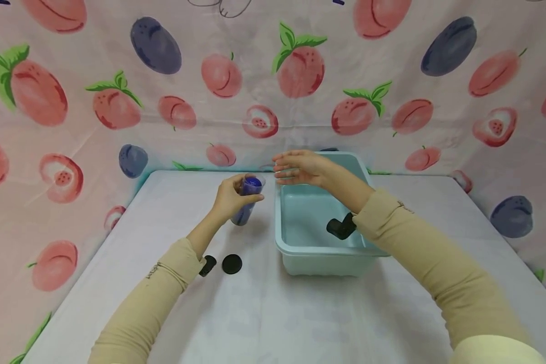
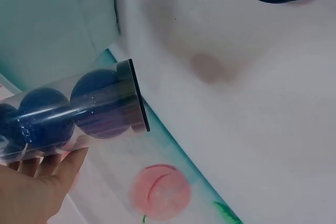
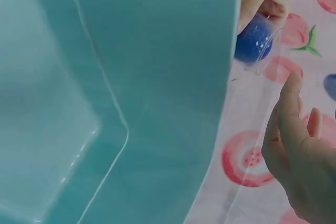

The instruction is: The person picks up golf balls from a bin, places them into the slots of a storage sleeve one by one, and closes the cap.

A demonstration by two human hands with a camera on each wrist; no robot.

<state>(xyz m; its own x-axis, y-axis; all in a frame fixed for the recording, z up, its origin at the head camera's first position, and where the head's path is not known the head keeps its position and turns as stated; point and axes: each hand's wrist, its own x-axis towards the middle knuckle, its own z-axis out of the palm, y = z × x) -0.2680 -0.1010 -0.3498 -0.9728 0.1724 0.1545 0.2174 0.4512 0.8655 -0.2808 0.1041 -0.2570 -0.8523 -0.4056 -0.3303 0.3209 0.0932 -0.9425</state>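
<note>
My left hand point(image 1: 229, 198) grips a clear plastic tube point(image 1: 241, 217) of blue balls, its fingers and thumb curled round it. The tube leans slightly, top toward the right, and appears raised off the table. A blue ball point(image 1: 253, 182) shows at its uncovered mouth; the left wrist view reveals several balls point(image 2: 46, 118) in a row and a dark cap point(image 2: 134, 95) at the other end. To the right, my right hand point(image 1: 302, 169) hovers over the left rim of a light-blue plastic basin point(image 1: 279, 227), fingers extended and holding nothing. In the right wrist view, its fingertips point toward the tube's mouth, apart from it.
On the white table lies a round black lid point(image 1: 232, 264), nearer than the tube and left of the basin. Black wrist cameras point(image 1: 341, 227) sit at both cuffs. A fruit-patterned cloth point(image 1: 223, 76) hangs behind the table.
</note>
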